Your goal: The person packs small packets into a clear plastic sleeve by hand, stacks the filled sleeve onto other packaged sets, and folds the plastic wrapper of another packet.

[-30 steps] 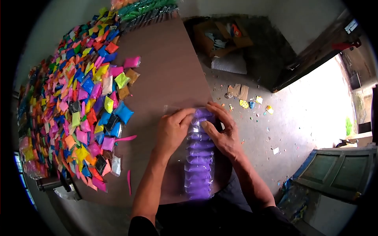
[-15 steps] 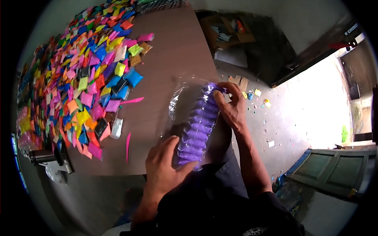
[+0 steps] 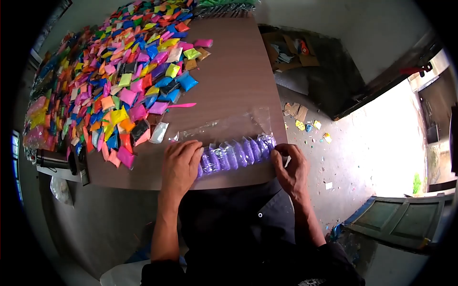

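Observation:
A row of several small purple packets [image 3: 236, 155] lies along the table's near edge inside a clear plastic bag [image 3: 224, 127]. The bag's loose part spreads flat beyond the packets. My left hand [image 3: 180, 164] is closed round the left end of the row, its thumb hidden. At the opposite end, my right hand [image 3: 292, 169] grips the last packet and the bag's edge between curled fingers and thumb.
A big heap of colourful small packets [image 3: 126, 81] covers the left of the brown table [image 3: 238, 62]. A pink strip [image 3: 182, 105] lies beside it. Right of the table are a cardboard box [image 3: 305, 59] and floor litter [image 3: 300, 125]. A dark cylinder [image 3: 53, 158] stands out at the left edge.
The row of purple packets has turned from slanting upright to nearly level along the table edge. My right hand has come down towards me, and my left hand now wraps the left end.

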Motion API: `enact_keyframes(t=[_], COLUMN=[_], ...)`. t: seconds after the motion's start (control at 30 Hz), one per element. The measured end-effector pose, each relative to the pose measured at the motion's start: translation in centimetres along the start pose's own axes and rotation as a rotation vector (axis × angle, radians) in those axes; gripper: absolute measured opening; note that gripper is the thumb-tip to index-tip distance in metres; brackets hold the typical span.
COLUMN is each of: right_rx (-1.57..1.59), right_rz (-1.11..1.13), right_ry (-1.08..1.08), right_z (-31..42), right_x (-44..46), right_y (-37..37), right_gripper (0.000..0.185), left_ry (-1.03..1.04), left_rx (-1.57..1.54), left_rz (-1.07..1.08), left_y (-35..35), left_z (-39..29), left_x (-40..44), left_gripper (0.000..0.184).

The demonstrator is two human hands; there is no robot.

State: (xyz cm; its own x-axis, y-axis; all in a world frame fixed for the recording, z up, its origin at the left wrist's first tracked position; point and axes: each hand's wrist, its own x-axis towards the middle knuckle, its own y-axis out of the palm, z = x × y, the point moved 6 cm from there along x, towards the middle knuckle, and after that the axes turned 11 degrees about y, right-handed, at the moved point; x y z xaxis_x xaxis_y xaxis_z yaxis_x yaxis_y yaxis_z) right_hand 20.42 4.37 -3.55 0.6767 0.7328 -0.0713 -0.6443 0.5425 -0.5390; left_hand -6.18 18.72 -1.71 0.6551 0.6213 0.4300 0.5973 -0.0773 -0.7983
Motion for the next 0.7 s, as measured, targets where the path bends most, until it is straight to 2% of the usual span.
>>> enact_keyframes(t=[0.07,0.13,0.2,0.27,0.33,0.47,0.57,0.63,0.7], right_rx=[-0.022,-0.055,-0.029,-0.049,0.013,-0.151,-0.172,-0.187,-0.235], right_rz=[-0.012,-0.014,-0.076,-0.043,0.040,0.097,0.101,0.105,0.146], right_ry=[-0.046,-0.086,-0.278,-0.320,-0.384,-0.517,-0.558,-0.596,-0.668], right_z=[-0.1,-0.1,1.2,1.6,2.1,3.1,3.3,3.8,4.7], right_x=[0.0,0.0,0.5,1.1,1.5,1.5,1.8,1.9,1.9], right_y=[0.1,0.2,-0.1,0.3,1.2,2.6,3.0,3.1,3.6], right_gripper=[0.022,0.025,0.030,0.037,0.039,0.046,0.048,0.047,0.050], left_ry=[0.014,0.033,0.080,0.096,0.047,0.055,0.028,0.139,0.146], left_rx=[0.062,0.041,0.011,-0.003,-0.065,-0.047,0.021,0.157,0.112], left_rz=[-0.117,-0.112,-0.057,-0.088,0.005,0.000,-0.038,-0.078,-0.048], left_y=[-0.7,-0.3,0.8,1.0,1.4,1.6,1.3,0.0,0.4], left_z=[-1.5,-1.8,-1.2,-0.4,0.2,0.2,-0.4,-2.4,-3.3], left_x=[0.6,0.6,0.2,0.0,0.0,0.0,0.2,1.2,1.8], left_gripper=[0.026,0.029,0.026,0.022,0.019,0.018,0.027,0.039,0.044])
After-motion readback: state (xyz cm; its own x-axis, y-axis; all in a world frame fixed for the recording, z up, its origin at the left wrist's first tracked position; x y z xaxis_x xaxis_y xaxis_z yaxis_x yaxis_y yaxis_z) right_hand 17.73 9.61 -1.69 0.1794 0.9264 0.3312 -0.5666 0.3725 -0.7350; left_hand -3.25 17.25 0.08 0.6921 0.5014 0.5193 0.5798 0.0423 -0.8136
